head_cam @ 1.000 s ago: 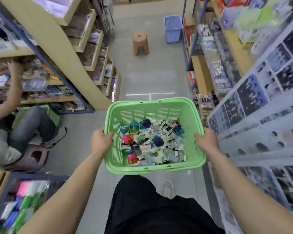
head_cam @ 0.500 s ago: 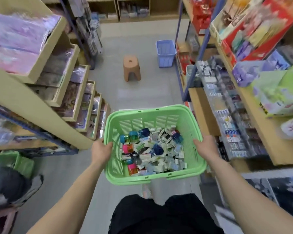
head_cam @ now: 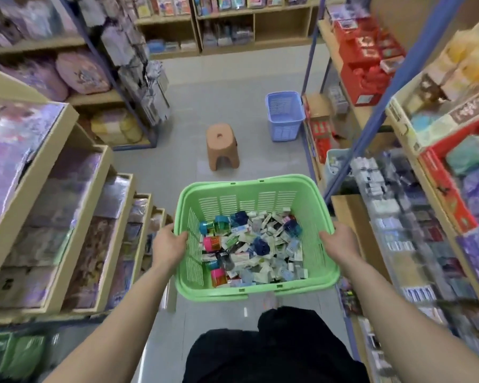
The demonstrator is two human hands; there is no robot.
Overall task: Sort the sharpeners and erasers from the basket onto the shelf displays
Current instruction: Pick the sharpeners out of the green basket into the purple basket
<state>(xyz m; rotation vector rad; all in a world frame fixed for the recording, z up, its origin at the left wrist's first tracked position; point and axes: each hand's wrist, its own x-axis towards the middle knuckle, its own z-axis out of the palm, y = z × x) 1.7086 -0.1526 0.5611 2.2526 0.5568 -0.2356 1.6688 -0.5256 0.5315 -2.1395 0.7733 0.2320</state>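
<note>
left hand (head_cam: 168,244) grips basket (head_cam: 246,184) rim | right hand (head_cam: 336,244) same | arms extended forward

Basket (head_cam: 321,261) – green slotted plastic, smooth; stool (head_cam: 222,146) brown plastic, likely matt; shelves (head_cam: 161,225) pale wood.
</note>
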